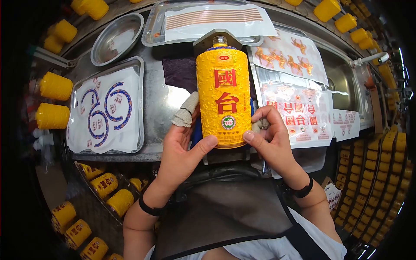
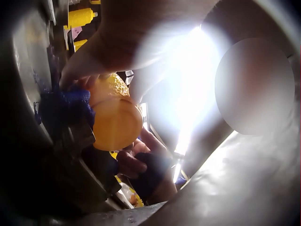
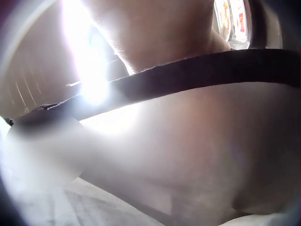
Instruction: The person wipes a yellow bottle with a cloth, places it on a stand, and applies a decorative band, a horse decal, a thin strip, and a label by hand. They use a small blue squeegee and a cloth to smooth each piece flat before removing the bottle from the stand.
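A yellow embossed bottle point(image 1: 207, 97) with large red characters, a round green-and-white emblem and a bare glass neck lies in the middle of the head view, neck pointing away. My left hand point(image 1: 178, 147) holds its lower left side, thumb at the bottom edge and the other fingers partly hidden beside it. A pale cloth wrap point(image 1: 183, 117) covers a fingertip of that hand. On the lower right, my right hand point(image 1: 274, 141) grips the bottle with thumb in front and fingers curled at the side. The left wrist view shows the bottle's smooth round base point(image 2: 117, 123) between the hands.
A tray point(image 1: 141, 108) with blue-patterned decal sheets stands left, a round metal bowl point(image 1: 138, 30) behind it. Red-character decal sheets point(image 1: 299, 115) lie right, beside a sink point(image 1: 342, 80). Behind the bottle is a striped sheet point(image 1: 216, 19). Yellow bottles point(image 1: 54, 116) line the surroundings.
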Motion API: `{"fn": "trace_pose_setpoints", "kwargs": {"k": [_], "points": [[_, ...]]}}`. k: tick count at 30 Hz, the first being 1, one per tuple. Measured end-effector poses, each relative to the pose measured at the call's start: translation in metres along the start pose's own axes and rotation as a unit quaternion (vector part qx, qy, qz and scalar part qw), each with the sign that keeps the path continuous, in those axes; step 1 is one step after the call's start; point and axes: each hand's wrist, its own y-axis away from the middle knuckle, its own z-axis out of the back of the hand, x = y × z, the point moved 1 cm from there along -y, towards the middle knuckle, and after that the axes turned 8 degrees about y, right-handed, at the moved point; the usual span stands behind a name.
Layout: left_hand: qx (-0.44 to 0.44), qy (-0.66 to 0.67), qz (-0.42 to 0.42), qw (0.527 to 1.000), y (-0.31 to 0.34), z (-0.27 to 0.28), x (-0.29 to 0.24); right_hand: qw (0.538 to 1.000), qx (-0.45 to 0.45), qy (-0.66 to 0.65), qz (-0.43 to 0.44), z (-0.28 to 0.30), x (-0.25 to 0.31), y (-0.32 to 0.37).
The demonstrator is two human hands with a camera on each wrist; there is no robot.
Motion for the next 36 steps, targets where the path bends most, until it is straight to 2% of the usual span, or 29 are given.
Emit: {"fn": "trace_pose_setpoints", "kwargs": {"k": [10,14,17,22,25,28,36], "points": [[0.001,-0.008,-0.009,1.0,0.0,0.0,0.003,1.0,-0.003,0.011,0.024,-0.002,0.0,-0.002],[0.006,0.018,-0.002,1.0,0.0,0.005,0.002,1.0,0.021,-0.009,-0.008,-0.001,0.009,-0.001],[-0.017,0.075,0.034,0.996,0.0,0.012,0.001,0.999,0.027,-0.034,-0.024,0.002,0.006,0.0],[0.002,0.062,0.011,0.998,0.0,0.011,0.004,0.998,0.023,-0.049,-0.027,0.003,0.004,0.0],[0.001,0.06,0.003,0.998,0.001,0.008,0.005,0.999,0.029,-0.041,-0.021,-0.002,0.01,0.001],[-0.001,0.053,-0.003,0.999,0.001,0.006,0.006,1.0,0.002,-0.015,0.022,-0.006,0.002,-0.002],[-0.009,0.046,0.005,0.999,0.001,0.005,0.008,1.0,0.002,0.01,0.027,-0.004,0.002,-0.003]]}}
